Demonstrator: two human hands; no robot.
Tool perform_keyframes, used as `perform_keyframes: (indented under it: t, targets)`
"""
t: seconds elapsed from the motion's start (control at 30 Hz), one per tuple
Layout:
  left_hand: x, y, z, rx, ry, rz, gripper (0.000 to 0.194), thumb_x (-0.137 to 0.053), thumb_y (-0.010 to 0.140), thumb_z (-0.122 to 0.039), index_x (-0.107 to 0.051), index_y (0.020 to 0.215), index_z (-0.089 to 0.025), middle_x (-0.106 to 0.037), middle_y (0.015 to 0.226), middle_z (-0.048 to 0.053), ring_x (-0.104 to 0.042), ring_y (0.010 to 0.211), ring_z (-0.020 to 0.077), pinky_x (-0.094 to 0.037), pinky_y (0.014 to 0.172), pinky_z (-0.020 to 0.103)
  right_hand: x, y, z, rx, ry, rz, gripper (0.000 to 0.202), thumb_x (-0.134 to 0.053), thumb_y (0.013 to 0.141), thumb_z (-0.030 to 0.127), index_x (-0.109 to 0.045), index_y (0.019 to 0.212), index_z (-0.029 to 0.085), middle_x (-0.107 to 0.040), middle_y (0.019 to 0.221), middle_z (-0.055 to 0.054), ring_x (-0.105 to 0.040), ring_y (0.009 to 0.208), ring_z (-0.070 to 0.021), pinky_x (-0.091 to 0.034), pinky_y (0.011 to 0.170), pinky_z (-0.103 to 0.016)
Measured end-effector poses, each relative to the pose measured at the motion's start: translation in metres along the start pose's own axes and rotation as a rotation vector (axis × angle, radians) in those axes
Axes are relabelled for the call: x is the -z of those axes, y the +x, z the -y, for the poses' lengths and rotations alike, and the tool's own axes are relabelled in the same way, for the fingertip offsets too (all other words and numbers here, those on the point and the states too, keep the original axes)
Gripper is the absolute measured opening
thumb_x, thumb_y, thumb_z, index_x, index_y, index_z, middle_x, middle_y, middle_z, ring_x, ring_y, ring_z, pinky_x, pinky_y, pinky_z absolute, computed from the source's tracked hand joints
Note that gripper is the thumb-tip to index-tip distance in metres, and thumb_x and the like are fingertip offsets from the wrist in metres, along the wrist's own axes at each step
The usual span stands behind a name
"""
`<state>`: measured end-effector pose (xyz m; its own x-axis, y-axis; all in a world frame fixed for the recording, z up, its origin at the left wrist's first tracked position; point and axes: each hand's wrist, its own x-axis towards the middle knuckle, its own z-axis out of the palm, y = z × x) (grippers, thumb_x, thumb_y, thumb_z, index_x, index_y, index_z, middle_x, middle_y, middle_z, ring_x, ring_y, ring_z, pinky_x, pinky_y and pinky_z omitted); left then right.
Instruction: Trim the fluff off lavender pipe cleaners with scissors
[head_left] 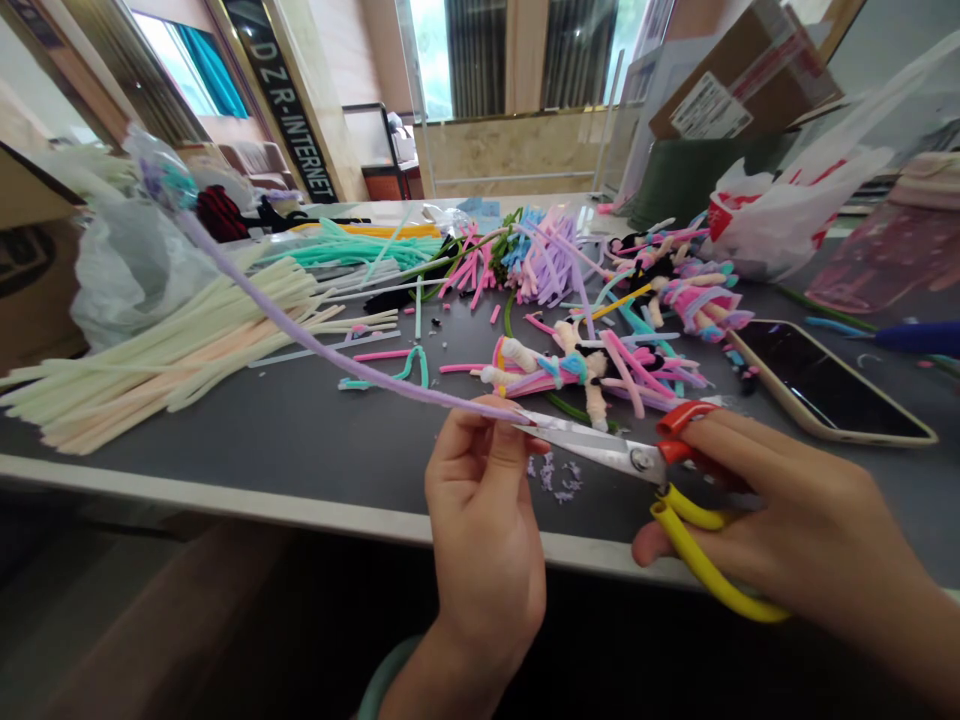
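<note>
The step in hand looks like trimming the near end of a lilac chenille stem [330, 361]. The person's left hand [487, 500] has its grip closed on that end, pinched between thumb and fingers, and the rest of the stem arcs up and away toward ten o'clock, above the counter [360, 460]. The right hand [795, 500], at three o'clock from the left, has its grip closed around the red-and-yellow handles of a pair of scissors [600, 445], whose blades point toward nine o'clock and meet the stem's tip just beside the left fingertips; whether they have bitten into it cannot be told. Loose lilac fuzz [562, 480] lies on the counter beneath the blades, which suggests that pile is being clipped from the stem. A further snip would seem to call for a steady pinch, the blades lined up along the tip and the fingertips kept clear of the edges. A chenille-stem doll [570, 370] lies at one o'clock from the left hand, and a bundle of cream chenille stems [187, 345] at ten.
</note>
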<state>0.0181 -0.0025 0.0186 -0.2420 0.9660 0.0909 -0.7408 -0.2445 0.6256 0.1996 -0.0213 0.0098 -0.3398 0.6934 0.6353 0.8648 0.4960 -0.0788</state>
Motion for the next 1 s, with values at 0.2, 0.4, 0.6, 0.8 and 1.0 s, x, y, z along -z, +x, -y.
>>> perform_keyframes:
  t: [0.2,0.4,0.6,0.8,1.0]
  targets:
    - [0.0014,0.0,-0.0001,0.007,-0.018,0.016,0.015,-0.091,0.066,-0.022,-0.076,0.068,-0.021,-0.071,0.069,-0.006,-0.063,0.064,0.005,-0.054,0.064,0.011,0.0,-0.0017,-0.0041,0.074,-0.072,-0.049,0.041,-0.058,0.084,0.064,-0.058,0.096,0.025,-0.07,0.083,-0.005,-0.068,0.063,-0.0205,-0.049,0.05,-0.031]
    - [0.0013,-0.0008,0.0012,0.016,0.007,-0.004,0.013,-0.087,0.07,-0.02,-0.075,0.067,-0.022,-0.07,0.07,-0.005,-0.061,0.064,0.0058,-0.052,0.063,0.013,-0.0001,-0.0038,-0.004,0.079,-0.165,-0.07,0.042,-0.063,0.08,0.062,-0.058,0.1,0.025,-0.07,0.082,-0.004,-0.068,0.066,-0.0213,-0.046,0.051,-0.031]
    - [0.0014,0.0003,0.0014,0.026,-0.004,-0.007,0.014,-0.088,0.069,-0.019,-0.075,0.067,-0.022,-0.068,0.067,-0.005,-0.059,0.061,0.0055,-0.052,0.063,0.013,-0.001,-0.0025,0.0006,0.031,-0.151,-0.058,0.041,-0.06,0.081,0.066,-0.057,0.089,0.026,-0.067,0.076,-0.003,-0.064,0.057,-0.0197,-0.042,0.046,-0.032]
    - [0.0018,0.0003,0.001,0.038,-0.007,0.0,0.014,-0.087,0.07,-0.019,-0.074,0.067,-0.022,-0.068,0.067,-0.006,-0.059,0.061,0.0054,-0.052,0.063,0.013,0.0004,-0.0006,-0.0033,0.06,-0.131,-0.037,0.046,-0.056,0.083,0.07,-0.056,0.089,0.025,-0.063,0.069,-0.001,-0.056,0.047,-0.0158,-0.038,0.04,-0.031]
    - [0.0012,0.0015,0.0003,0.018,0.012,0.011,0.014,-0.087,0.07,-0.018,-0.074,0.067,-0.02,-0.067,0.066,-0.006,-0.059,0.062,0.0047,-0.051,0.063,0.011,0.0037,0.0033,0.0023,0.039,-0.04,-0.031,0.052,-0.054,0.08,0.076,-0.057,0.086,0.025,-0.065,0.068,-0.002,-0.06,0.048,-0.0181,-0.043,0.041,-0.032]
